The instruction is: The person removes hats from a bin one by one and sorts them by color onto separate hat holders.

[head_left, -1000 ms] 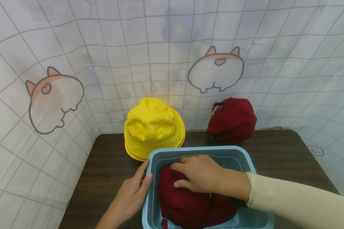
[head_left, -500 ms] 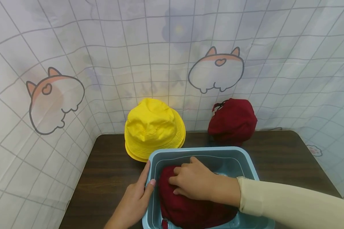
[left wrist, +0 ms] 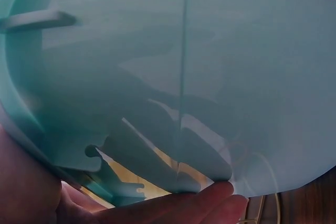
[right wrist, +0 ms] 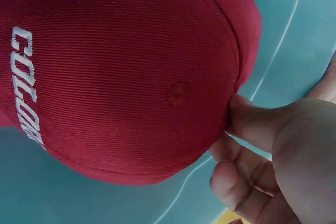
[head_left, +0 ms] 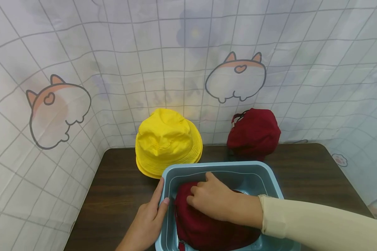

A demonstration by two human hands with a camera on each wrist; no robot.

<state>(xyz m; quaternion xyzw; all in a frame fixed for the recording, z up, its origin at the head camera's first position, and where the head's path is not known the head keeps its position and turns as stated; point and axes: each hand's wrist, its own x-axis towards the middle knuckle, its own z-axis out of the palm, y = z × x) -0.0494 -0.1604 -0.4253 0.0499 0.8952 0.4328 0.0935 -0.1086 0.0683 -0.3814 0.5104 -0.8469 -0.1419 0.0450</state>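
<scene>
A dark red cap (head_left: 213,232) lies in a light blue plastic basin (head_left: 220,165) at the front of the table. White lettering on its front shows in the right wrist view, where my right hand (right wrist: 294,150) pinches the crown's edge between thumb and fingers. My right hand (head_left: 212,200) reaches across the basin from the right, over the cap. On the basin's left side, my left hand (head_left: 148,218) holds the rim, thumb on top and fingers along the outside. The left wrist view shows the basin's wall (left wrist: 131,51) filling the frame, with fingertips (left wrist: 215,198) against it.
A yellow bucket hat (head_left: 166,143) stands behind the basin's left corner. Another dark red cap (head_left: 254,132) stands at the back right. Behind the dark wood table (head_left: 314,174) hangs a white grid-patterned curtain (head_left: 176,69) with cartoon prints.
My right hand has shifted slightly left and toward me, its fingers drawing in at the red cap's crown. The left hand stays at the basin's rim, moved slightly right.
</scene>
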